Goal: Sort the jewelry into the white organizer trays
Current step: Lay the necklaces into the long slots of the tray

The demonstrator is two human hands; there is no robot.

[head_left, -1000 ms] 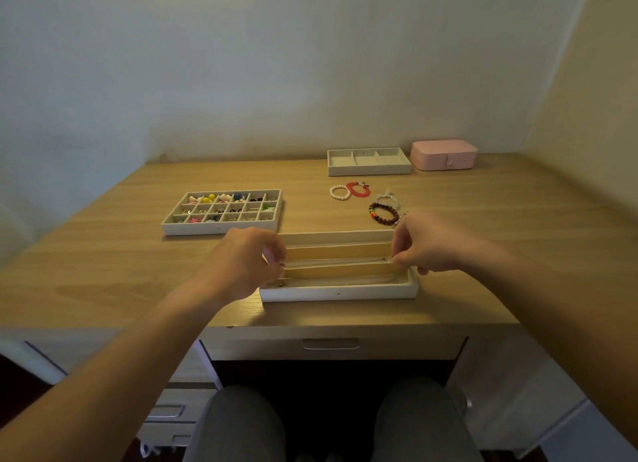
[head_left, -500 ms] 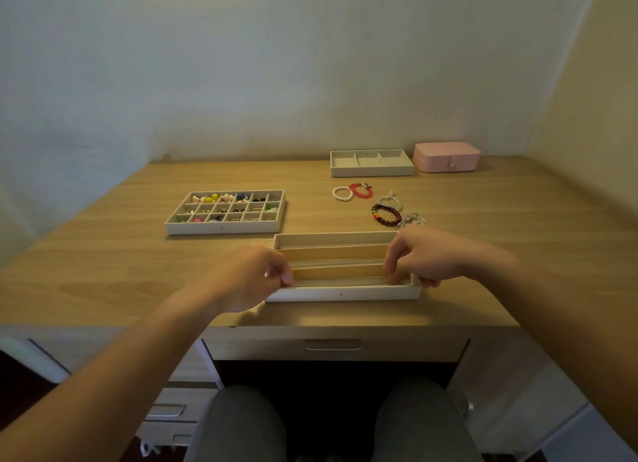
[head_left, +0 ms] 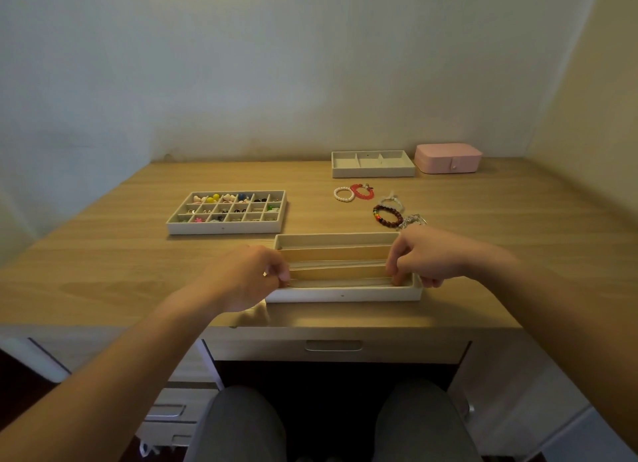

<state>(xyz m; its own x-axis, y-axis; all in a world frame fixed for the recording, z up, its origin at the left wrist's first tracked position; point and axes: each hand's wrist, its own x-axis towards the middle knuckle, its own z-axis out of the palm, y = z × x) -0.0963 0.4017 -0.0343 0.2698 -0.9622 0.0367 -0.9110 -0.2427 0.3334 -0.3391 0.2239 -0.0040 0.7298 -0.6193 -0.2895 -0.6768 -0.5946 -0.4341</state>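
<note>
Head view. Both hands were down at the long white tray, which sat at the near edge of the desk. Left hand was at its left end and right hand at its right end. Knuckles up, wrists low, forearms coming in from the bottom corners.

Fingers of each hand were curled, thumb and forefinger pinched on one end of a thin chain. The chain ran straight between my fingertips along the tray's nearest lane. A second pale strand lay in the lane just beyond. The pinch points were too small to read closely.

Handling, my judgement: light and limp, quick to kink or tangle when slack. Best taken by its two ends, held taut, laid flat and both ends let go together. A hard pull could snap it.

Near, beyond my right knuckles: a dark beaded bracelet with a silver piece just beside it. Further that way were a pearl bracelet and a red bracelet just beside it. Past those, by the wall, stood a small three-part tray and a pink box.

Well apart, beyond my left knuckles: a gridded tray holding small coloured pieces.
</note>
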